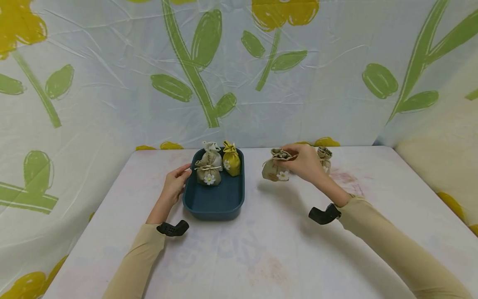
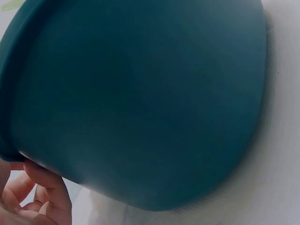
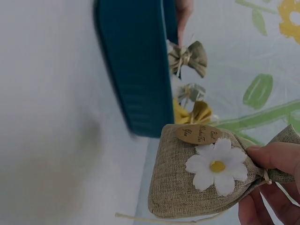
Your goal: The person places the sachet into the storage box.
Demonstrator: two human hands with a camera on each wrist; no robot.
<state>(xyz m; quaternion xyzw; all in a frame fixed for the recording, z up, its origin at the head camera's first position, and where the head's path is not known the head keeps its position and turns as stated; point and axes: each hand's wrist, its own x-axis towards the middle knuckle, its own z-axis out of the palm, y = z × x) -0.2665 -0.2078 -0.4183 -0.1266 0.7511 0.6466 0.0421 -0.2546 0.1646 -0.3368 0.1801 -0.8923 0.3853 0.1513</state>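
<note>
My right hand (image 1: 305, 164) pinches the gathered neck of a beige drawstring pouch (image 1: 269, 169), holding it above the table. In the right wrist view this pouch carries a white cloth daisy (image 3: 217, 166) and a small brown oval tag (image 3: 199, 134) with writing. At the left, my left hand (image 1: 173, 185) grips the rim of a dark blue plastic tub (image 1: 214, 205). Its curled fingers (image 2: 49, 183) lie under the rim in the left wrist view. Inside the tub's far half stand a brown pouch (image 1: 207, 170), a whitish pouch (image 1: 215, 158) and a yellow pouch (image 1: 232, 161).
Another beige pouch (image 1: 325, 153) stands on the table behind my right hand, partly hidden by it. A pale cloth (image 1: 239, 257) covers the table. Behind the far edge hangs a flower-printed curtain (image 1: 328, 95).
</note>
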